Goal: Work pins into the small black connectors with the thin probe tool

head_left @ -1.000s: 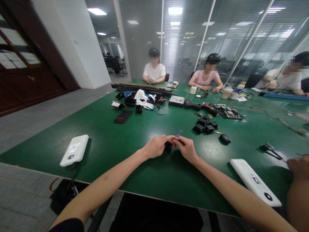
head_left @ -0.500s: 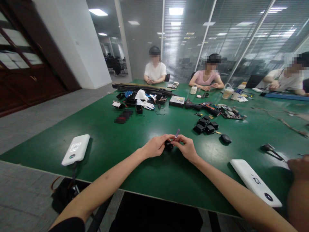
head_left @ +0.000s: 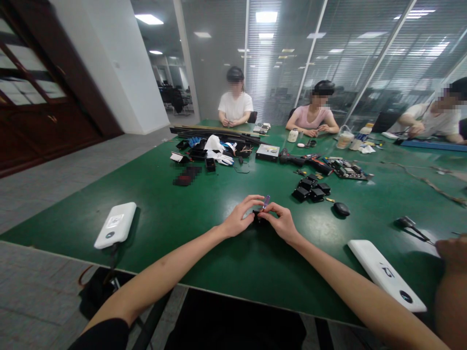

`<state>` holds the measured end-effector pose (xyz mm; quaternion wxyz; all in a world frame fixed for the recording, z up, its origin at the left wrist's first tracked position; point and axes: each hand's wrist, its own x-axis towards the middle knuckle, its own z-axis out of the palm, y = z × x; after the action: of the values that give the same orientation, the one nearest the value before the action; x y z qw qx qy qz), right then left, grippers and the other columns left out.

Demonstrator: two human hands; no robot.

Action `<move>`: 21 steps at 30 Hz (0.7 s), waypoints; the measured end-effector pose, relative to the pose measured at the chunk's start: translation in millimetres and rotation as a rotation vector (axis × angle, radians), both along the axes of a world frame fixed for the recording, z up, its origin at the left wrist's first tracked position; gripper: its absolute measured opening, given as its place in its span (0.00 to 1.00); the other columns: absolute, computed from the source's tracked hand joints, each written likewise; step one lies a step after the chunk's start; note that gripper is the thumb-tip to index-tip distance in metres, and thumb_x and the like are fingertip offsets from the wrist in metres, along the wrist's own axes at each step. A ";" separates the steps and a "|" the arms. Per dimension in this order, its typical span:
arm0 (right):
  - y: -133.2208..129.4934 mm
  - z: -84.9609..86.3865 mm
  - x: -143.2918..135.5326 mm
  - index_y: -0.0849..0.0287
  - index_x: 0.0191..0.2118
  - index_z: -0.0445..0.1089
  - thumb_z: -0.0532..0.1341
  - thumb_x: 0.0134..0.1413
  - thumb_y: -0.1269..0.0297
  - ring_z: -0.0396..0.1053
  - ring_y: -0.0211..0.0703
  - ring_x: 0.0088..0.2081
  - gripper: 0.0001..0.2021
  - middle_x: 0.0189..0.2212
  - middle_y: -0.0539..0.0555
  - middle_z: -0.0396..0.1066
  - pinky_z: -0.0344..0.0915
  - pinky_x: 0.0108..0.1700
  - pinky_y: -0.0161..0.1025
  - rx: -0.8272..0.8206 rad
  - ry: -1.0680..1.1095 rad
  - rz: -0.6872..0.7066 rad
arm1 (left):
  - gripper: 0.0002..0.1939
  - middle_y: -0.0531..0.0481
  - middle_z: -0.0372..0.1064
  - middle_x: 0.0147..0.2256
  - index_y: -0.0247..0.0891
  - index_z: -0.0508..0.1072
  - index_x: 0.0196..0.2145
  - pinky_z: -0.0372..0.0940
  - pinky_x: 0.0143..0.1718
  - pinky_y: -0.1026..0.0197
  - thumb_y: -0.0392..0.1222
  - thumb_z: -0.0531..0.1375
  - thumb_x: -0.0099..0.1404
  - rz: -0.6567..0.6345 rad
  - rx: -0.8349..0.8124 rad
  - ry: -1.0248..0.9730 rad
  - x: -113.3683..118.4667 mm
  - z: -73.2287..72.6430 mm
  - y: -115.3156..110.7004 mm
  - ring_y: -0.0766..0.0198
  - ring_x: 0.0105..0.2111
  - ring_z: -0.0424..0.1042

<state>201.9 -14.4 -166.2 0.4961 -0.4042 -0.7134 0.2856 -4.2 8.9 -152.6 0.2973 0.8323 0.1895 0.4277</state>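
Near the middle of the green table, my right hand pinches a small screwdriver with a purple, see-through handle. The tool stands over a small black part low between my hands. My left hand is at the left side of that part, its thumb against it and its fingers reaching toward the screwdriver. Much of the black part is hidden by my fingers. Several black box-like pieces lie in a group beyond my right hand.
White power banks lie at left and right. Beyond are a black mouse, a power drill, a circuit board and white gloves. Another person's arm rests at the right edge. Three people sit across.
My left hand has shifted slightly and its fingers have lifted a little, showing more of the black part. The screwdriver has moved slightly left and down.
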 end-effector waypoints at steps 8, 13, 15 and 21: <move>0.5 -1.5 2.6 0.57 0.33 0.75 0.67 0.59 0.59 0.75 0.47 0.36 0.07 0.32 0.52 0.78 0.69 0.44 0.42 -0.027 0.023 0.024 | 0.14 0.48 0.76 0.44 0.41 0.73 0.54 0.68 0.47 0.57 0.41 0.56 0.73 -0.103 0.201 0.480 4.8 105.6 11.2 0.60 0.43 0.76; 0.1 -4.4 2.6 0.56 0.34 0.75 0.68 0.58 0.58 0.77 0.50 0.39 0.07 0.34 0.54 0.80 0.70 0.47 0.43 -0.058 0.035 0.010 | 0.08 0.48 0.78 0.41 0.39 0.77 0.43 0.66 0.43 0.61 0.39 0.58 0.70 -0.058 0.338 0.721 12.8 149.7 13.8 0.60 0.43 0.76; 0.1 -5.3 2.7 0.56 0.35 0.76 0.68 0.58 0.58 0.77 0.50 0.40 0.07 0.35 0.54 0.80 0.71 0.47 0.44 -0.067 0.041 0.015 | 0.07 0.48 0.78 0.40 0.38 0.78 0.41 0.65 0.41 0.62 0.37 0.60 0.68 -0.027 0.336 0.803 15.4 153.7 13.3 0.60 0.41 0.77; -3.4 -1.6 3.1 0.55 0.36 0.76 0.66 0.61 0.57 0.77 0.50 0.39 0.08 0.35 0.54 0.80 0.72 0.45 0.44 -0.056 0.039 0.040 | 0.07 0.44 0.78 0.37 0.35 0.76 0.40 0.65 0.37 0.60 0.40 0.59 0.70 0.189 0.435 0.917 26.8 148.6 -1.4 0.56 0.39 0.78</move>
<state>205.1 -17.8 -167.8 0.4928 -0.3978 -0.7032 0.3231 22.6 7.6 -4.0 -0.0364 0.9561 0.2815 0.0732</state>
